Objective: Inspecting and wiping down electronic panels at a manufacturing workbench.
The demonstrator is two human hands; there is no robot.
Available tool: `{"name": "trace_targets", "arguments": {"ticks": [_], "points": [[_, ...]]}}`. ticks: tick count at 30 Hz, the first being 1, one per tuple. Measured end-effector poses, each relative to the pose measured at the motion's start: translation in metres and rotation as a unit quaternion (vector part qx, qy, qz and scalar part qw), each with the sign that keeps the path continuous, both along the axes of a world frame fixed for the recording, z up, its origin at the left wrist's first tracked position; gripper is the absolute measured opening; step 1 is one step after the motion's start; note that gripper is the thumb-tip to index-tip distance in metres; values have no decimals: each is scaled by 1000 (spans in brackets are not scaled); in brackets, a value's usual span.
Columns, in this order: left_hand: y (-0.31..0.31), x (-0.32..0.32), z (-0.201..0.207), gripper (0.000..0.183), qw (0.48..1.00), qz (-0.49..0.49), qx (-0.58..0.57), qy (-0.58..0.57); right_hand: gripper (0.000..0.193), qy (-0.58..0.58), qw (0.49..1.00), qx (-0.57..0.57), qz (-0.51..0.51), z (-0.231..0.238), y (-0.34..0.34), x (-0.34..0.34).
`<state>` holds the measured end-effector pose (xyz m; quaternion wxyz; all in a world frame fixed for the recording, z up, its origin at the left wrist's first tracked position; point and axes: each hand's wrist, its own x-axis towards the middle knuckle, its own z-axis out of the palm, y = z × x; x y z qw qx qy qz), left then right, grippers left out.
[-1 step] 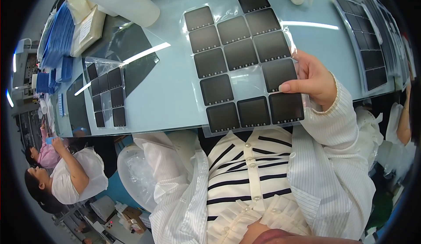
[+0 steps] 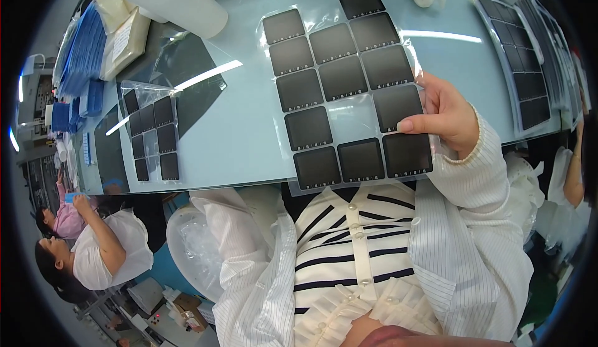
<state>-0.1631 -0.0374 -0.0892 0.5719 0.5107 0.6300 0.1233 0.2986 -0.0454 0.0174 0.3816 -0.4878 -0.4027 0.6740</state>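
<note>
My right hand (image 2: 443,113) grips the right edge of a clear plastic sheet (image 2: 352,119). Its thumb lies across the front and the other fingers go behind, mostly hidden. Rows of dark, round-cornered rectangular panels (image 2: 344,76) sit on this sheet, with small pale marks along their lower edges. At least one spot in the rows is bare clear film, and the top row also has a gap. The sheet is held over the near part of the table (image 2: 249,129). My left hand is out of view; only the left sleeve (image 2: 233,241) shows, at my side.
Left on the table lies a smaller-looking sheet of dark panels (image 2: 149,136), near a dark glossy plate (image 2: 193,66). A white roll (image 2: 177,4) and stacked blue film (image 2: 81,48) stand behind. More panel sheets (image 2: 514,54) pile up at right. Another person (image 2: 112,250) sits at left.
</note>
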Motion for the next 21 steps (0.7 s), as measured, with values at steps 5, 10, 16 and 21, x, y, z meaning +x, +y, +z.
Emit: {"name": "trace_targets", "arguments": {"ticks": [5,10,16,21], "points": [[-20,29,26,41,993,-91,20,78,71,-6,1000,-7,0,9,0,-3],[-29,100,44,45,970,-184,41,156,71,33,999,20,-21,1,0,-3],[-10,121,42,57,894,-348,-54,-276,73,25,1000,-6,-4,10,-1,-2],[-15,124,72,50,898,-216,-66,-377,51,12,997,-8,-70,-8,-9,9]]}}
